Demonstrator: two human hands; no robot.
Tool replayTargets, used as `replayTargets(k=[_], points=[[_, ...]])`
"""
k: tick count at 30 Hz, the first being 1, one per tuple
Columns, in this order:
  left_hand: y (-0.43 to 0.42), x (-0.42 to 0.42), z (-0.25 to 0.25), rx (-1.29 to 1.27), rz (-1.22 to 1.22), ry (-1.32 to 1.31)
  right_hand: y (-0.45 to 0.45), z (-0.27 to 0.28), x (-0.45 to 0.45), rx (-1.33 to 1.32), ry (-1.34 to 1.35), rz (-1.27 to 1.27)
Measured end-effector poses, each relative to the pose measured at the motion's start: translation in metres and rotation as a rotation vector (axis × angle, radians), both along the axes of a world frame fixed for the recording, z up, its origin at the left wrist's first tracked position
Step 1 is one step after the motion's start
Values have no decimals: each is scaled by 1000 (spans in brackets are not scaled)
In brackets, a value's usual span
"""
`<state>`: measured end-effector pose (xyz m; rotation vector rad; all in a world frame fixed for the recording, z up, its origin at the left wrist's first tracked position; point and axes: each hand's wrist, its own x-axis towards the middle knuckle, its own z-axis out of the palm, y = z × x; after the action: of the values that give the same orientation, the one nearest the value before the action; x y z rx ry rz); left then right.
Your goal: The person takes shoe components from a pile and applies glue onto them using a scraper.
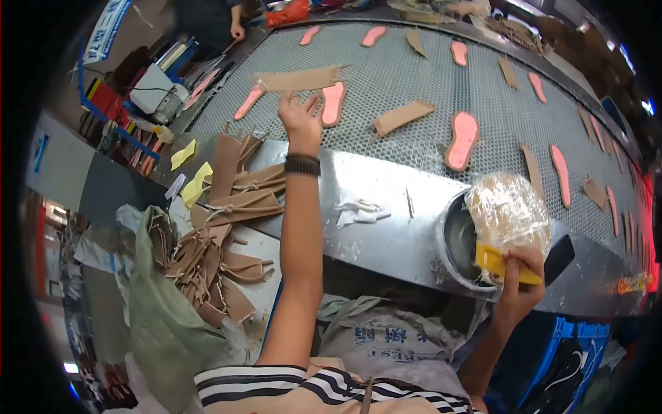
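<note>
My left hand [301, 119] reaches over the mesh belt, fingers spread, its fingertips at the lower edge of a brown strip [296, 79]. That strip lies across the upper ends of two pink insoles, one of them the insole [332, 105] just right of my hand. In my right hand [522, 283] is a yellow scraper [507, 262], gripped at its right end. The scraper is over a round bowl [445, 241], partly covered by a pale disc wrapped in clear plastic [509, 210]. What the bowl holds is mostly hidden.
Several pink insoles and brown strips lie on the mesh belt [414, 83]. At left, brown strips [224, 241] spill from a green sack [148, 310]. A crumpled white cloth [360, 212] lies on the metal edge. A dark flat object [560, 255] sits beside the bowl. Another person's hand [237, 32] shows top left.
</note>
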<state>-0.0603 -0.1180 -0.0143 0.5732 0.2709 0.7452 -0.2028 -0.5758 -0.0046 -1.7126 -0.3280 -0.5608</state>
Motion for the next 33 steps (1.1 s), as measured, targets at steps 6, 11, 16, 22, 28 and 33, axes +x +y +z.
replayTargets(k=[6, 11, 16, 22, 28, 33], points=[[12, -113, -11, 1376, 681, 598, -15, 0, 10, 46, 38, -20], [126, -196, -27, 1308, 786, 1544, -24, -1, 18, 84, 60, 97], [160, -232, -51, 1382, 501, 1581, -16, -2, 19, 123, 93, 141], [124, -218, -6, 1476, 1050, 1486, -17, 2, 20, 105, 124, 159], [126, -74, 45, 1437, 755, 731, -13, 10, 24, 77, 130, 126], [199, 76, -41, 1838, 623, 1085, -8, 19, 23, 75, 169, -18]])
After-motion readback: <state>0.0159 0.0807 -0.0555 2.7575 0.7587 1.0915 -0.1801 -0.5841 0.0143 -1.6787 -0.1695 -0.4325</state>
